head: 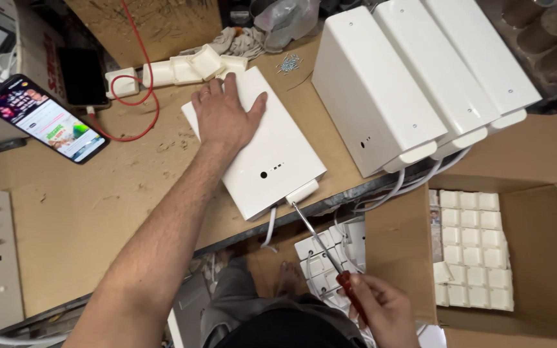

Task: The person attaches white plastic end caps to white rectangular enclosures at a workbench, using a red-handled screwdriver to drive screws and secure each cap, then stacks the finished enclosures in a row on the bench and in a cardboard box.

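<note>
Lying flat near the tabletop's [85,212] near edge, a white plastic casing [272,161] is pinned under the left hand [224,116], palm down, fingers spread, nothing gripped. A red-handled screwdriver [327,254] is held in the right hand [385,309], grip closed round the handle, tip set at the small white end cap [301,192] on the casing's near edge. Casing is judged light, stiff, smooth and slippery; best held flat from above or by the long edges. Three more like casings [420,71] are stood on end to the right. One open cardboard box [536,258] of small white blocks is seen near right. One phone [43,118], one red cable [143,96] and loose screws [288,63] are seen at the far side.
</note>
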